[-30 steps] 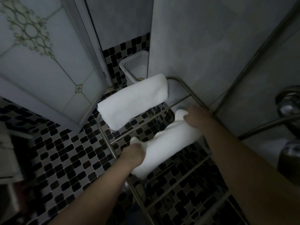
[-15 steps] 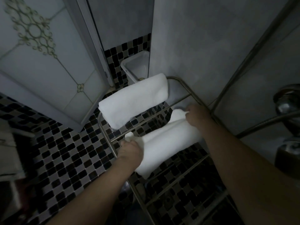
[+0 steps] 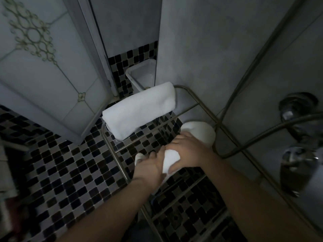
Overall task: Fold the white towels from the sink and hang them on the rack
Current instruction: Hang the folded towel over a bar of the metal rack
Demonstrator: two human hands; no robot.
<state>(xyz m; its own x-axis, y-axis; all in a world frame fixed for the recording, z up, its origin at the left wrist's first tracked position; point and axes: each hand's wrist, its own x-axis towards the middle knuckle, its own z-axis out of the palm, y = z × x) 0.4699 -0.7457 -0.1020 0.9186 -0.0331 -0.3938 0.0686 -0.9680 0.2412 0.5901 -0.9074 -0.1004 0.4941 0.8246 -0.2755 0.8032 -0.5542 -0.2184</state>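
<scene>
A metal towel rack (image 3: 195, 99) with several rungs juts out from the grey wall. One folded white towel (image 3: 139, 109) hangs over its far rung. A second white towel (image 3: 201, 131) lies draped over a nearer rung, partly covered by my hands. My left hand (image 3: 150, 169) rests flat on the towel's left end with its fingers spread. My right hand (image 3: 187, 152) lies flat across the towel's middle, fingers straight and pointing left.
A pale plastic bin (image 3: 141, 74) stands on the black-and-grey mosaic floor (image 3: 57, 172) behind the rack. A patterned door (image 3: 43, 67) is at the left. A chrome tap (image 3: 297, 110) and hose (image 3: 262, 137) are at the right.
Both hands let go of the towel's ends and now lie flat on it. My right hand slid left toward the middle, close to my left hand.
</scene>
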